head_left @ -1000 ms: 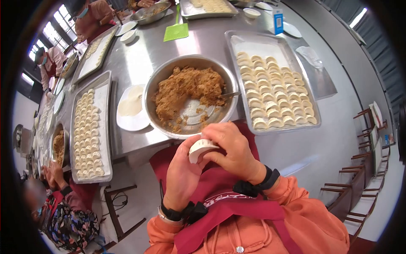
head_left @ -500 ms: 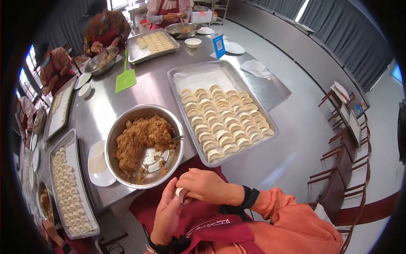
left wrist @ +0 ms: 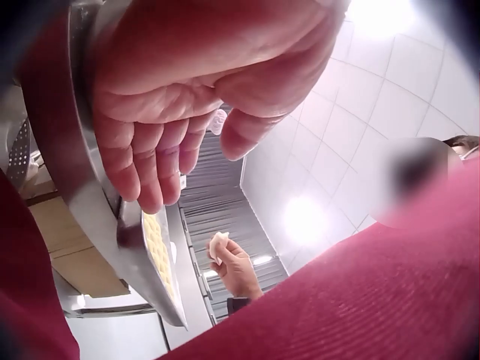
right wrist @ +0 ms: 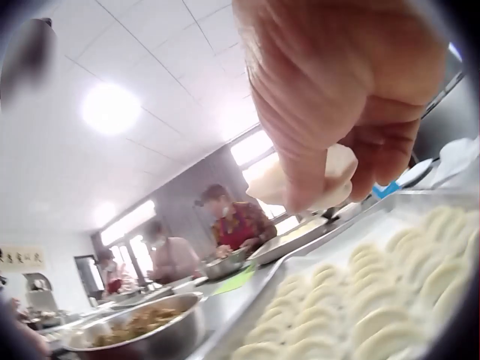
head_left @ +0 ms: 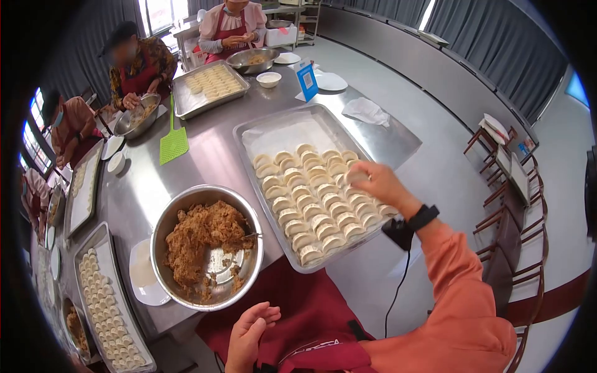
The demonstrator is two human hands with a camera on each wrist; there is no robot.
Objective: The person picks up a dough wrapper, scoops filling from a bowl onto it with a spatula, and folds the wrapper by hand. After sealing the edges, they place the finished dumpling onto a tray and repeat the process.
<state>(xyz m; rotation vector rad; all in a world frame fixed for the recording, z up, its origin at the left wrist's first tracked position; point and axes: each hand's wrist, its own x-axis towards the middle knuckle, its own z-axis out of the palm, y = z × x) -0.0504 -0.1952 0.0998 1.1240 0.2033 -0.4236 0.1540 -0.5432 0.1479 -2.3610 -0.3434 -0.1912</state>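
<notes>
A folded dumpling (right wrist: pixel 341 176) is pinched between the thumb and fingers of my right hand (head_left: pixel 380 186), over the right side of a metal tray (head_left: pixel 245 140). Rows of pale dumplings (head_left: pixel 311 202) cover most of that tray, with white lining bare at its far end. My left hand (head_left: pixel 254 329) is held near the apron, in front of the bowl, its fingers loosely extended and nothing in it. In the left wrist view its palm and relaxed fingers show. A steel bowl (head_left: pixel 160 273) of brown filling (head_left: pixel 205 236) stands left of the tray, a utensil handle at its right rim.
A white plate with wrappers (head_left: pixel 142 273) lies partly behind the bowl. Another dumpling tray (head_left: pixel 99 236) is at the left. Beyond are a green fly swatter (head_left: pixel 174 146), a blue sign (head_left: pixel 306 81) and people working across the table. Chairs (head_left: pixel 504 248) line the right side.
My right hand has left the left hand and carried the dumpling rightward over the tray. The left hand has let go and stays near the apron. The head view has swung right.
</notes>
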